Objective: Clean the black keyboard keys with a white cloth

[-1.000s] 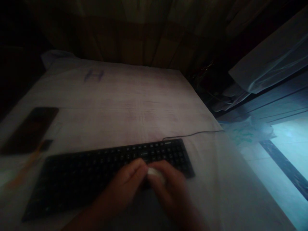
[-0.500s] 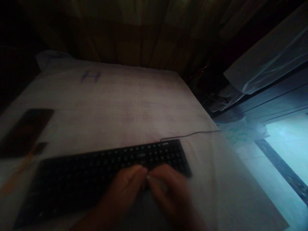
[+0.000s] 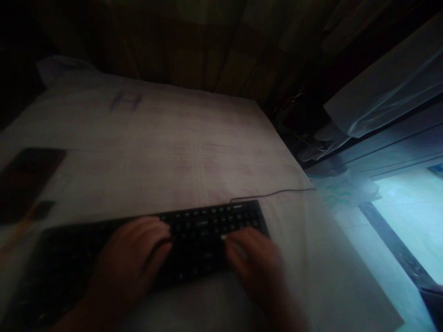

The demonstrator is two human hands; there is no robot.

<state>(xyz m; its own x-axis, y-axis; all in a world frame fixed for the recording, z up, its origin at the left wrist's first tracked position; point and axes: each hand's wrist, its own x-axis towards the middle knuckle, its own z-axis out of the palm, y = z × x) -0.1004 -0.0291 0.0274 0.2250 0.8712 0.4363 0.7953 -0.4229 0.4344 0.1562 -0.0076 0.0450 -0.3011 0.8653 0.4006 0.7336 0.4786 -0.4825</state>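
A black keyboard (image 3: 204,251) lies slantwise on the light cloth, partly covered by both hands. My left hand (image 3: 136,253) is over its middle, fingers bent and thumb set apart from them; I see nothing in it. Whether it touches the keys cannot be told. Over the right part of the keyboard, my right hand (image 3: 254,260) is closed in a pinch of thumb and forefinger. A tiny pale spot (image 3: 224,237) shows at those fingertips, too small and blurred to name. The picture is dark and smeared.
A dark flat slab (image 3: 31,177) lies at the left, with a small dark piece (image 3: 43,210) on an orange strip (image 3: 17,237) nearby. The keyboard's thin cable (image 3: 277,191) runs to the right edge of the cloth-covered surface (image 3: 194,133). Beyond that edge is a crumpled plastic bag (image 3: 346,191).
My hands were together at the fingertips over the keyboard. Now they are apart: the left has moved left, the right slightly right, still pinching.
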